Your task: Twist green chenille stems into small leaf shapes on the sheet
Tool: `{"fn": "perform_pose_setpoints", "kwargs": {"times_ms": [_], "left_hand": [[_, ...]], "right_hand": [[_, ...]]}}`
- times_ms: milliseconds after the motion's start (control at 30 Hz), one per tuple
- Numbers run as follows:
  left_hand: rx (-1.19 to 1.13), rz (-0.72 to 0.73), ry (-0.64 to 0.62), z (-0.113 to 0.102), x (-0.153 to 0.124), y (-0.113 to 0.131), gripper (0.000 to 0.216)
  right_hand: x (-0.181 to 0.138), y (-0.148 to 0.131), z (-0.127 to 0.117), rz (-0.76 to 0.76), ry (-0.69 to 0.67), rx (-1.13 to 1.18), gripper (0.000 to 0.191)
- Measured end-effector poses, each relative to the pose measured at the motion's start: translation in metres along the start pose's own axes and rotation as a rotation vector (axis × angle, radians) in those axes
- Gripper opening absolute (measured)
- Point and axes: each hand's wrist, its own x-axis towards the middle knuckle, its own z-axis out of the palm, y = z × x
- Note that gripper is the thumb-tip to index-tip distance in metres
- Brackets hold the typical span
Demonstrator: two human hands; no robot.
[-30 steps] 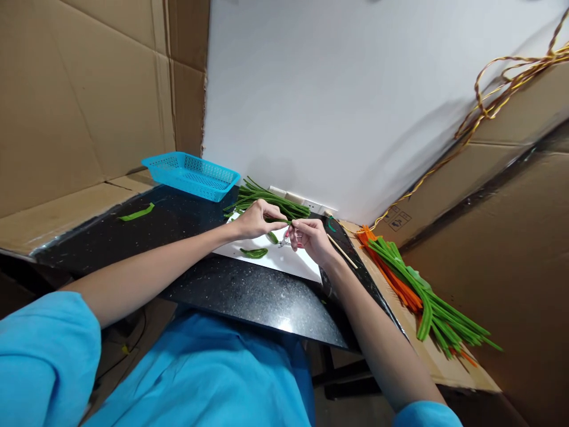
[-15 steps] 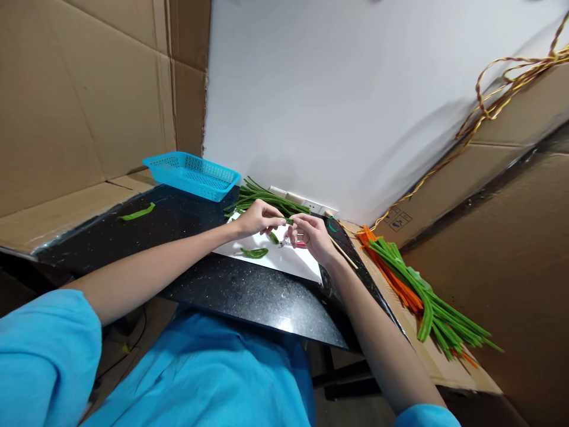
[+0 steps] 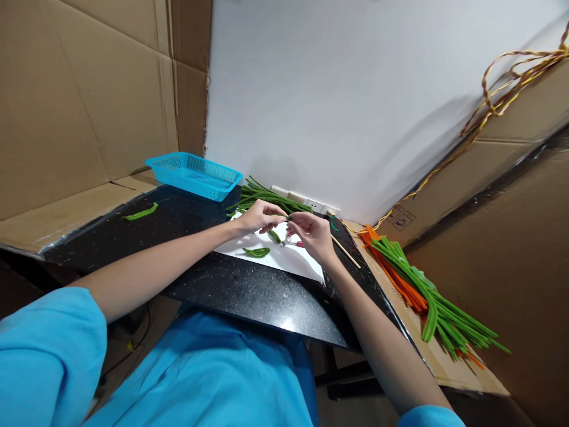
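Note:
Over a white sheet of paper [image 3: 302, 263], my left hand [image 3: 260, 217] and my right hand [image 3: 313, 236] meet fingertip to fingertip. Both are closed in a pinch on a small green pipe cleaner [image 3: 288, 219], mostly hidden by the fingers. Below them on the paper lies a leaf shape of bent green pipe cleaner [image 3: 256, 252]. A second green leaf shape [image 3: 274, 236] rests nearer the hands. Partly covered by my right hand are small pliers [image 3: 299, 244] with red handles.
Behind the hands lies a pile of dark green pipe cleaners [image 3: 255, 193], beside a blue basket [image 3: 195, 178]. Orange [image 3: 398, 281] and bright green pipe cleaners [image 3: 457, 317] lie on cardboard at right. A thin wooden stick [image 3: 345, 251] and a green strip [image 3: 141, 212] are on the black tabletop.
My right hand's fingers have shifted and turned slightly around the small green piece, with its back now more toward me. My left hand keeps its pinch. The whole view has moved a little.

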Motion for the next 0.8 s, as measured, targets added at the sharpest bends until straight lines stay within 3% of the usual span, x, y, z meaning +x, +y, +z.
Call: {"fn": "perform_pose_setpoints", "kwargs": {"times_ms": [233,400,600,800], "left_hand": [[-0.062,-0.081,-0.025,0.001,-0.001,0.002,0.017],[-0.036,-0.082,-0.018,0.002,-0.004,0.007,0.020],[-0.011,-0.075,-0.056,0.002,-0.006,0.012,0.022],[0.074,0.037,-0.018,0.002,-0.005,0.011,0.022]], "right_hand": [[-0.003,0.004,-0.003,-0.231,0.054,-0.391,0.017],[-0.002,0.001,-0.002,-0.189,0.064,-0.309,0.015],[-0.004,0.003,-0.001,-0.200,0.045,-0.372,0.018],[-0.001,-0.007,-0.003,-0.024,-0.004,-0.081,0.036]]}}
